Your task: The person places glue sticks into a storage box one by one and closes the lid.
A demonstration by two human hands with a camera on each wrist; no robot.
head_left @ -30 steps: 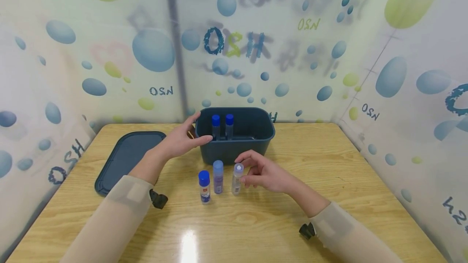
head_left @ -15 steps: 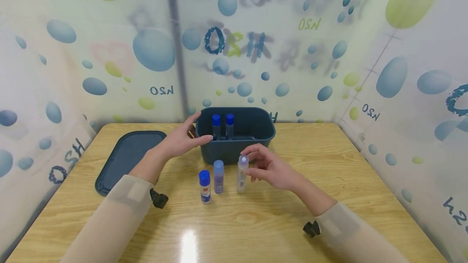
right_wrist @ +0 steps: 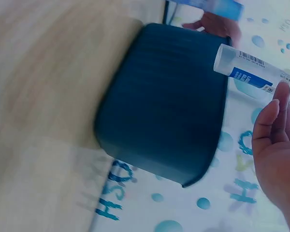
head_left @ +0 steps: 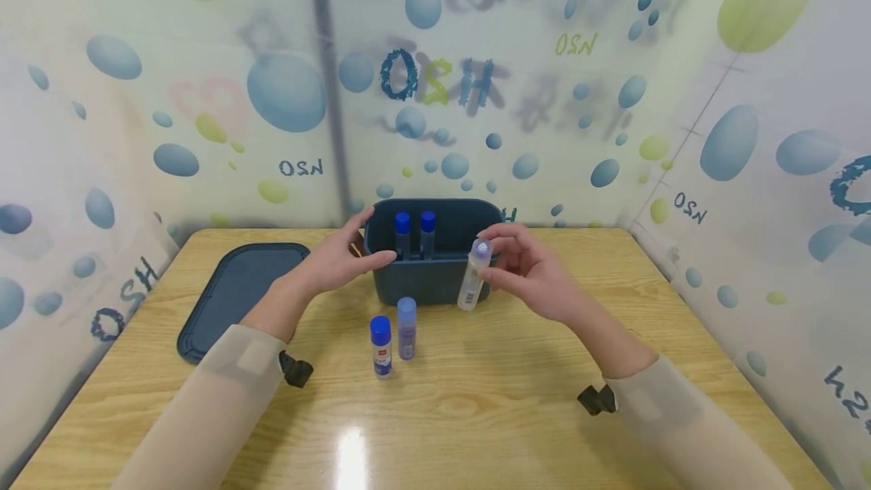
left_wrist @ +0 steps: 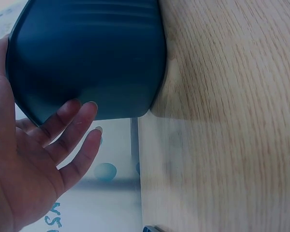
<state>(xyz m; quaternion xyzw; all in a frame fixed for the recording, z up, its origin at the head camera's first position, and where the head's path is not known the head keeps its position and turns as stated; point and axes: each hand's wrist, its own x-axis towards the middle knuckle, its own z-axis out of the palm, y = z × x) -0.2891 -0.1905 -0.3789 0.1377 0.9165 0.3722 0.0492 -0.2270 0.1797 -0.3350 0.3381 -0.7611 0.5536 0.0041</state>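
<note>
My right hand (head_left: 534,271) pinches a clear liquid glue bottle (head_left: 472,278) near its translucent top, raised and tilted in front of the dark blue bin (head_left: 429,283). Its blue label shows in the right wrist view, where the bottle (right_wrist: 249,70) lies level with the rim. My left hand (head_left: 338,257) spans the bin's left end, with thumb and forefinger at the rim. In the left wrist view the other fingers (left_wrist: 84,116) are loosely bent by the end wall. Two blue-capped bottles (head_left: 403,234) stand inside the bin, their lower parts hidden.
On the table in front of the bin stand a white-labelled bottle with a dark blue cap (head_left: 382,346) and a purplish clear bottle with a pale blue cap (head_left: 406,330). A dark blue lid (head_left: 234,293) lies left. A printed curtain (head_left: 578,172) closes the back.
My right hand has lifted the clear glue bottle off the table and carried it rightward and up to the bin's front rim, tilting it. The left hand stays put.
</note>
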